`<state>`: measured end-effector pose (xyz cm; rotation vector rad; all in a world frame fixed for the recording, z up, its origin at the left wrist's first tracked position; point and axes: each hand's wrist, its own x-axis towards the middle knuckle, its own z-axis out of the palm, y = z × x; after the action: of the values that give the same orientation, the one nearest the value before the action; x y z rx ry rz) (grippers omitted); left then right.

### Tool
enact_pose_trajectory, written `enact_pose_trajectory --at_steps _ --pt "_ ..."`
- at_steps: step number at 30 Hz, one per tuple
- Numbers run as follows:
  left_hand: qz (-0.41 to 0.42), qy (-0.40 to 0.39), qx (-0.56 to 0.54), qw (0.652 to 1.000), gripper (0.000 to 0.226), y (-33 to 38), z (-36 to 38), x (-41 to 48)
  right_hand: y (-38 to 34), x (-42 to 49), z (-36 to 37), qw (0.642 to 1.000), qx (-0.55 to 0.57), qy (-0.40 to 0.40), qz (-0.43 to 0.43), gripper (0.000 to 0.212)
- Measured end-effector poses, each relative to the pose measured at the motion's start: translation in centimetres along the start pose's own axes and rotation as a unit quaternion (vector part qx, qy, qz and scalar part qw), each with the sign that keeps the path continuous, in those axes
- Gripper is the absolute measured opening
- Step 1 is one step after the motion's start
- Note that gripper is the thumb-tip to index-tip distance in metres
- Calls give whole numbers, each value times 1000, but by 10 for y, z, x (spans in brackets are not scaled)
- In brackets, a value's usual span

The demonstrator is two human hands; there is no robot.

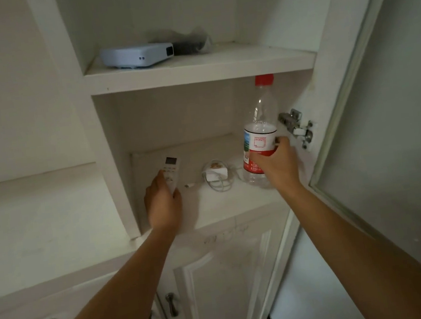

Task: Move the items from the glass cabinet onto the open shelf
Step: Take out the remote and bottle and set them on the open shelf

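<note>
Inside the white cabinet, on its lower shelf (210, 207), my left hand (162, 202) grips a white remote control (171, 170) that lies at the shelf's left. My right hand (276, 164) holds a clear plastic water bottle (260, 132) with a red cap and a red label, upright, at the shelf's right. Between the two hands lies a white charger with a coiled cable (216, 175). The upper shelf (198, 66) carries a pale blue projector (137, 55) and a dark bundle in clear plastic (190, 44) behind it.
The cabinet's frosted glass door (390, 124) stands swung open at the right, with its metal hinge (296, 126) beside the bottle. A white open ledge (43, 214) runs to the left of the cabinet. Below are white doors with metal handles (172, 304).
</note>
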<state>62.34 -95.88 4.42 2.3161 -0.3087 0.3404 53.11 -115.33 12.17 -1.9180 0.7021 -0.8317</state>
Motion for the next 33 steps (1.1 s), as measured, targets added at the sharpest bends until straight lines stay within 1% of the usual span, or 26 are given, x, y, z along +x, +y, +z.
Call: enact_pose_trajectory --at_steps 9,12,19,23,28,33 --pt "-18 65 -39 997 59 17 -26 -49 16 -52 -9 999 31 -40 18 61" --pt "-29 72 -52 996 59 20 -36 -70 21 -68 -11 998 47 -42 18 60" --pt "-36 77 -43 995 57 13 -54 -110 20 -107 -10 996 77 -49 8 62" --pt "-26 86 -51 995 56 13 -67 -124 13 -125 -12 993 103 -50 -6 61" --pt "-8 103 -46 994 56 -2 -93 -143 0 -155 -7 992 107 -60 -22 62" --pt "-36 120 -50 991 55 -41 -141 -171 -23 -207 15 987 128 -96 -30 61"
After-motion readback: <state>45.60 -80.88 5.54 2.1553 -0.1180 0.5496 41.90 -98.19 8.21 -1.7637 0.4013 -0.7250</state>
